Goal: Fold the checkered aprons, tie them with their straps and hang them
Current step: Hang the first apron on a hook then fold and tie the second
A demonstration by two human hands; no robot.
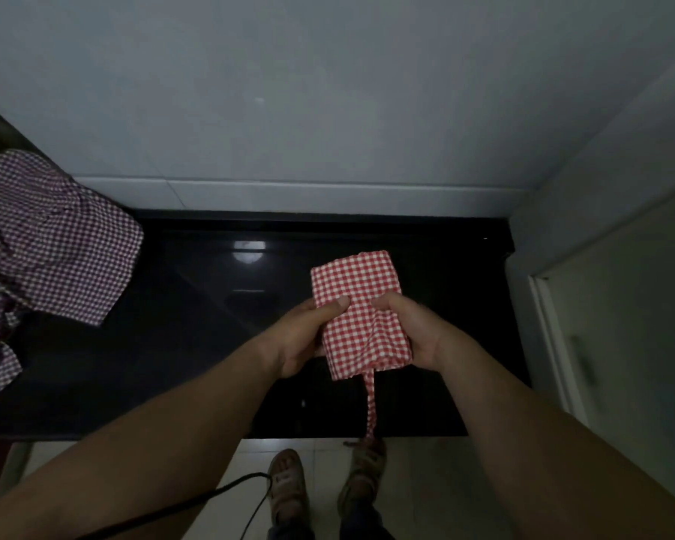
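A red-and-white checkered apron, folded into a narrow rectangle, is held above the black countertop. My left hand grips its left edge, thumb on top. On the other side, my right hand clamps the right edge. One strap hangs from the bundle's lower end toward the floor. A purple-and-white checkered apron lies loosely folded at the counter's left end, apart from both hands.
A pale tiled wall rises behind the counter. A white door or cabinet front stands to the right. My two shoes are on the light floor below, and a black cable crosses it.
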